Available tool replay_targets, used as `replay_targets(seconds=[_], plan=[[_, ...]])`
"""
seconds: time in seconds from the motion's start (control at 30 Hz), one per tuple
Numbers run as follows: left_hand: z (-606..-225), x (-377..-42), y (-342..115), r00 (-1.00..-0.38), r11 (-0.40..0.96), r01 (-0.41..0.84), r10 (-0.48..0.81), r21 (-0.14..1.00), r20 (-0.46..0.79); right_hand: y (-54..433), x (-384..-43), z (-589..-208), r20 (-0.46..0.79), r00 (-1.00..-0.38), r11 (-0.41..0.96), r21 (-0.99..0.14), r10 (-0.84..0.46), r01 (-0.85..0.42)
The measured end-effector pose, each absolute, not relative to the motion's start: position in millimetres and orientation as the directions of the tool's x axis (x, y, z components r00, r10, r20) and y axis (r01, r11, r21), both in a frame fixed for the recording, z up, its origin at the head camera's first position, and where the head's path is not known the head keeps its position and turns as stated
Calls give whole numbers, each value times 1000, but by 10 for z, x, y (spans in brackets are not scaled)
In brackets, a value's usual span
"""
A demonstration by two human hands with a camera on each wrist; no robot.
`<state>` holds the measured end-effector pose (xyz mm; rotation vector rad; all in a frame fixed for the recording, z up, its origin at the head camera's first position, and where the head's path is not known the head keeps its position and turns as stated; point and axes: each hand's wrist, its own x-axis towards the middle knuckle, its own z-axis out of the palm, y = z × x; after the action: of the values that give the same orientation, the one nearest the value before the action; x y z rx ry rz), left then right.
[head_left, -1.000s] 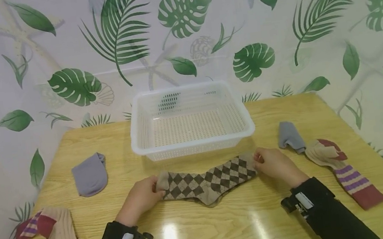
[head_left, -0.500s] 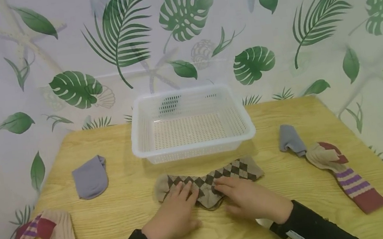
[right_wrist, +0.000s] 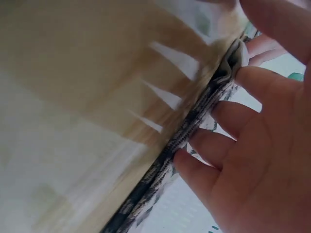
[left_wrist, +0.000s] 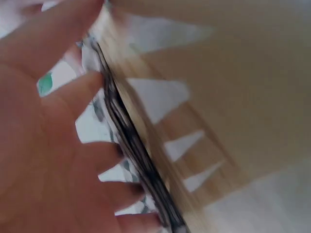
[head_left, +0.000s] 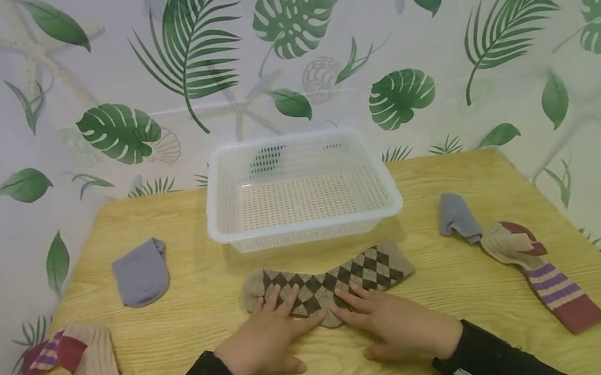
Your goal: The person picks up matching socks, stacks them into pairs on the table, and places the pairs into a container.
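Note:
A tan sock with dark brown diamonds (head_left: 369,270) lies flat on the table, bent at its heel in the middle. More than one layer shows along its edge in both wrist views. My left hand (head_left: 265,339) rests on its left half with the fingers spread and fairly straight. On the right half lies my right hand (head_left: 402,325), its fingers also extended and pressing the fabric. Both thumbs stay off the sock, near the tabletop. In the left wrist view the fingertips of the left hand (left_wrist: 73,145) touch the sock's edge (left_wrist: 131,136).
Behind the sock stands a white plastic basket (head_left: 306,230). To the left lie a grey sock (head_left: 142,275) and a beige sock with maroon and purple parts (head_left: 94,369). Another grey sock (head_left: 456,218) and a similar striped sock (head_left: 554,281) lie on the right.
Both hands have let go of the sock's two ends and moved inward onto its middle, where they lie flat. Over the last half second the fingers have spread slightly.

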<state>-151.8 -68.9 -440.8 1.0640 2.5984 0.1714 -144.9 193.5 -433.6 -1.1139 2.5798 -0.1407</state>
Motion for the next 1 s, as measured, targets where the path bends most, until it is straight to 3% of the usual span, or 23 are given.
replay_targets(seconds=[0.4,0.57,0.7,0.8,0.9,1.0], plan=[[-4366,-1619,-751,-643,710,618,703,338,-304,2040,-1387,-4381,-223,-644,681,-287,-732,-674],[-4363,-1659,-762,-669,697,614,708,371,-224,2014,-1426,-4352,-147,-711,712,-326,-688,-622],[-4299,-1748,-827,-726,679,608,686,411,-58,2056,-1532,-4267,-24,-812,766,-349,-584,-540],[-4230,-1834,-909,-805,711,545,591,445,41,2164,-1661,-4183,19,-891,814,-397,-454,-424],[-4193,-1908,-1018,-896,767,408,440,495,57,2316,-1813,-4138,14,-951,860,-422,-309,-286],[-4227,-1973,-1133,-946,796,285,324,535,21,2466,-1943,-4141,-23,-982,894,-418,-189,-162]])
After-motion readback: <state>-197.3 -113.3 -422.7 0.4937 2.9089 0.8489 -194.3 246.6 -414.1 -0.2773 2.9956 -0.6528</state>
